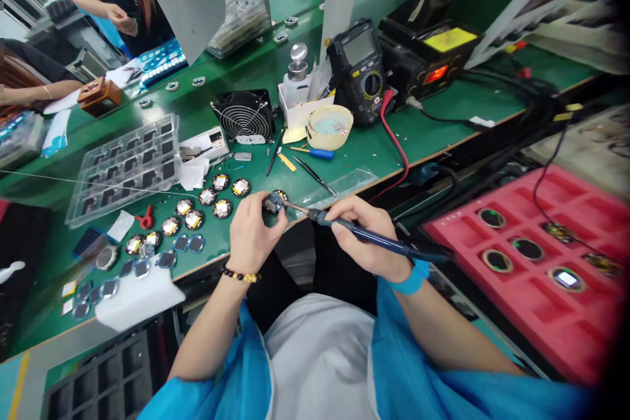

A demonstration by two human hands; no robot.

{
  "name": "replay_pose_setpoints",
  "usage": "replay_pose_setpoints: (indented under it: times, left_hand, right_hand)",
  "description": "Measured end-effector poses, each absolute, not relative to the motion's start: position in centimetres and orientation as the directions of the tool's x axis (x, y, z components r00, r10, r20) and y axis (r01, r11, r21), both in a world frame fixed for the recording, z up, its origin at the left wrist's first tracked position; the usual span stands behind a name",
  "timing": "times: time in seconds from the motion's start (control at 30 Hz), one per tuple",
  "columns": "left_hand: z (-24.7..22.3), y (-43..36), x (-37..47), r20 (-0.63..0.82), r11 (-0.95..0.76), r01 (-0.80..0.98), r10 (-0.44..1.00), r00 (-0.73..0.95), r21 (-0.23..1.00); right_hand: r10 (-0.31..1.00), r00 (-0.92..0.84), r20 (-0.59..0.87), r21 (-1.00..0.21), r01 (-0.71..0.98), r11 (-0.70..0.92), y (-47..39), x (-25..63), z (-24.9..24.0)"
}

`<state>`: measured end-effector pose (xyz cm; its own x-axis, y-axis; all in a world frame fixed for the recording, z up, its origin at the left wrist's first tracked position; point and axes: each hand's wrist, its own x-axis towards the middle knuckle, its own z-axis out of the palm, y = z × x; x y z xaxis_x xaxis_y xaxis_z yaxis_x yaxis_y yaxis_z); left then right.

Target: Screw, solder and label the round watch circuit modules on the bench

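Near the front edge of the green bench, my left hand (254, 226) pinches a small round circuit module (274, 201) between thumb and fingers. My right hand (367, 236) grips a dark blue soldering iron (364, 233) like a pen. The iron's tip points left and meets the right side of the module; whether it touches is too small to tell. Several similar round modules (222, 209) with white and yellow tops lie left of my left hand. Small blue square boards (167, 258) sit further left, some beside a white sheet (140, 295).
Behind stand a fan (245, 117), a cream bowl (329, 126), a multimeter (361, 72) and a soldering station (428, 59). Tweezers (315, 176) lie beyond my hands. A clear tray (125, 167) is left, a red foam tray (541, 262) right. A person's hand (122, 18) shows across the bench.
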<state>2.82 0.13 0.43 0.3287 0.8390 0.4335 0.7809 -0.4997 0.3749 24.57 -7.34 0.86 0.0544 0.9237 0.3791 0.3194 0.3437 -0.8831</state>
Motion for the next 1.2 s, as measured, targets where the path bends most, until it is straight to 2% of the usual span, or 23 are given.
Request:
replay_pose_setpoints:
  times: [0.93, 1.2]
  left_hand:
    - [0.10, 0.21, 2.75, 0.472, -0.515, 0.775, 0.820, 0.323, 0.365]
    - [-0.27, 0.16, 2.57, 0.494, -0.496, 0.771, 0.825, 0.275, 0.399]
  right_hand:
    - [0.923, 0.042, 0.383, -0.878, 0.328, 0.350, -7.04, 24.39, 1.11]
    - [0.905, 0.106, 0.413, -0.871, 0.338, 0.357, -7.25, 25.26, 1.39]
